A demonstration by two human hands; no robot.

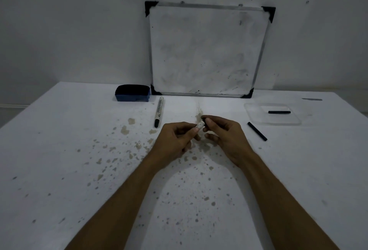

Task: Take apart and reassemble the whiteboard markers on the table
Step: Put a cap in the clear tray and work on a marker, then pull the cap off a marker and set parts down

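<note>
My left hand (177, 140) grips a white marker barrel (199, 125), of which only the end shows past my thumb. My right hand (223, 132) pinches a small dark part (203, 118) at that end; I cannot tell whether it is a cap or a plug. A whole whiteboard marker (159, 112) with a black cap lies to the left of my hands. One black ink stick (257, 131) lies on the table to the right. Another black stick (279, 112) rests in a clear tray (256, 117).
A small whiteboard (207, 50) leans against the wall at the back. A blue eraser (133, 93) sits beside its left corner. The white table (59, 150) is stained with brown spots around my arms.
</note>
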